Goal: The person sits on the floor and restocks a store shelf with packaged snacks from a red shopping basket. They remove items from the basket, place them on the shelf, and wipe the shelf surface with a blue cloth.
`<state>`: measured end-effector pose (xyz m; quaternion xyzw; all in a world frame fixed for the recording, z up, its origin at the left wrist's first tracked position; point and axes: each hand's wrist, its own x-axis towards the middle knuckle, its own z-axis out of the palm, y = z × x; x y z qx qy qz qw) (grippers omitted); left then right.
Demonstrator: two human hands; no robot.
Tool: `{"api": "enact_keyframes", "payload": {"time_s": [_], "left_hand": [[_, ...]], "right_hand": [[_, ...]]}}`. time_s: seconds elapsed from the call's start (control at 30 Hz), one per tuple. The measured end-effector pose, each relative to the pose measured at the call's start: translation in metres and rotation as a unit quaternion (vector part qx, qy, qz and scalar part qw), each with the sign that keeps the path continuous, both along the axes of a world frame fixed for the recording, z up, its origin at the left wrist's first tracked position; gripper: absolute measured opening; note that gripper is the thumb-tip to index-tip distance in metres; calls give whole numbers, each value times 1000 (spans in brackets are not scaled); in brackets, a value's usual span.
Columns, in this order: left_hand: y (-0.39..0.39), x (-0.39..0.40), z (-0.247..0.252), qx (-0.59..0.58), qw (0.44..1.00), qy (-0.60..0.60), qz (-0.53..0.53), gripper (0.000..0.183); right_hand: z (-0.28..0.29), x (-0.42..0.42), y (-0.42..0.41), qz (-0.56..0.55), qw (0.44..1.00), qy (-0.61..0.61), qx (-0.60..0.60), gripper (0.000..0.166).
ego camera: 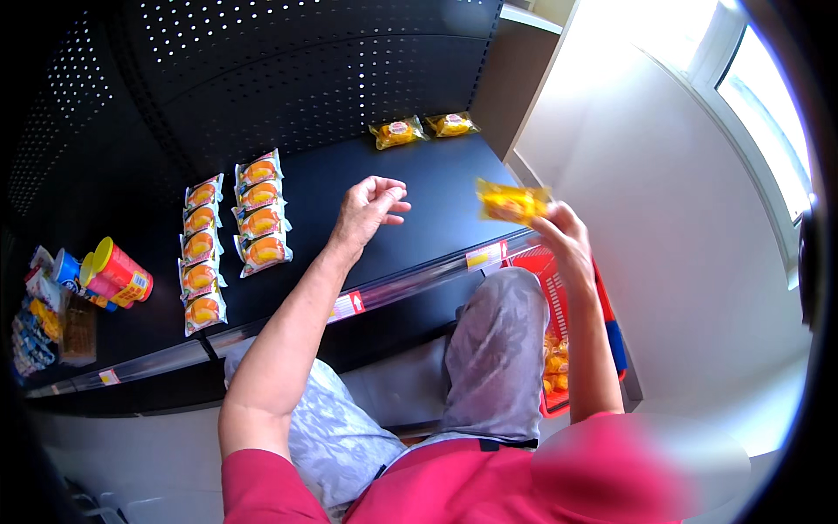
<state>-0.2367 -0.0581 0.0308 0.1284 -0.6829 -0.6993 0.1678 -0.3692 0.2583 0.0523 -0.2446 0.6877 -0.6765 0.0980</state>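
My right hand (568,242) holds a yellow packaged cake (514,202) by its wrapper end, above the right part of the shelf's front edge. The package is slightly blurred. My left hand (373,208) hovers over the black shelf (432,190) with curled fingers, thumb close to the index finger and nothing visible in it. Two similar yellow packages, one (397,132) left of the other (453,124), lie at the back right by the perforated panel. More yellow packages (556,367) lie in a red basket (555,406), partly hidden by my right arm and knee.
Two rows of white-and-orange packaged cakes (200,278) (262,219) run front to back left of my left hand. Farther left are canisters (124,272), a clear box (78,334) and small bags (33,340). A price-label rail (419,281) edges the shelf; a white wall (628,196) stands right.
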Motion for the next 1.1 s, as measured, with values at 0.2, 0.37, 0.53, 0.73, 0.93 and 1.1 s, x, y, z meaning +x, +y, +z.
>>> {"api": "enact_keyframes", "payload": {"time_s": [0.2,0.37,0.53,0.73,0.93,1.1], "left_hand": [[-17,-5,-16,37,996,-37,67,20],[-21,-9,-18,51,995,-47,72,20],[-27,-11,-19,55,994,-55,73,21],[-38,-15,-23,85,990,-51,99,21],[-41,-18,-24,108,982,-61,141,22],[-47,-17,-28,122,978,-84,146,28]], "right_hand": [[-63,17,147,-155,983,-33,96,23],[-157,46,249,-182,949,-142,216,16],[-189,67,274,-229,860,-180,420,17],[-127,19,183,-211,935,23,285,25],[-26,-17,-1,-43,983,127,128,20],[-11,-37,-127,82,958,225,159,29]]}}
